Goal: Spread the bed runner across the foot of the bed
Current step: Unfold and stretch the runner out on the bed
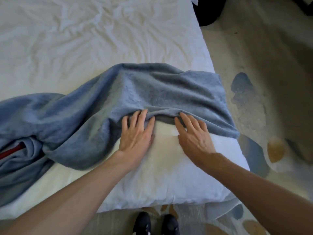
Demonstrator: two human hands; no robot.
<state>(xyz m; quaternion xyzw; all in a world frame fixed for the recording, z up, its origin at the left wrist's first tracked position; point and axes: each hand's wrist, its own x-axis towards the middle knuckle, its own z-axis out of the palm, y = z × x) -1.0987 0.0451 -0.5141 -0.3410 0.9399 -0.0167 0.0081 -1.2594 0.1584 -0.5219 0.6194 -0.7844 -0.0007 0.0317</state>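
A blue-grey fleece bed runner (152,89) lies rumpled across the near end of the white bed (67,39). Its right part drapes toward the bed's right edge, while its left part is bunched in folds (25,133) with a red strip showing. My left hand (137,133) and my right hand (193,133) lie flat side by side on the white cover. Their straight fingers press against the runner's near hem, which is rucked up in a ridge above the fingertips.
A white pillow-like bulge (169,175) fills the bed's near corner below my hands. Patterned carpet (262,82) runs along the right side. A dark object (210,12) stands at the far right corner. My black shoes (155,223) are at the foot.
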